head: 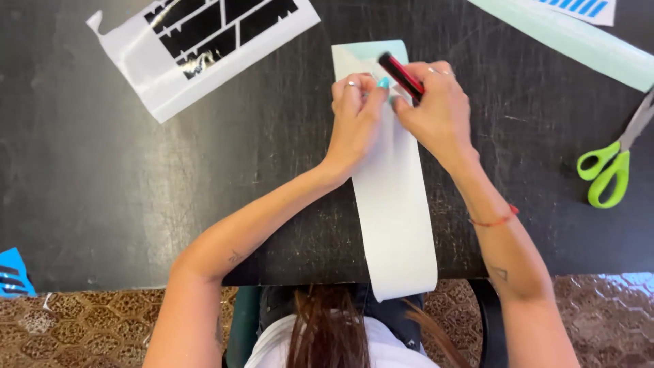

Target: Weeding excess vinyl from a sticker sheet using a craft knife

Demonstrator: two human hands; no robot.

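White strip [395, 204] runs from the table's [102, 170] near edge toward the middle; left hand [355, 119] presses its far end, right hand [436, 109] clamps a red-black cutter [402, 76] there (most of the strip looks untouched).

A paper strip [395, 204] lies mid-table [102, 170], a sticker sheet [197, 48] to its left, scissors [613, 160] right.

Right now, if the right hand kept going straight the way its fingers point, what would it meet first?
The right hand, holding a red and black tool, points up-left along the white strip. It would probably meet the left hand first, since their fingertips nearly touch.
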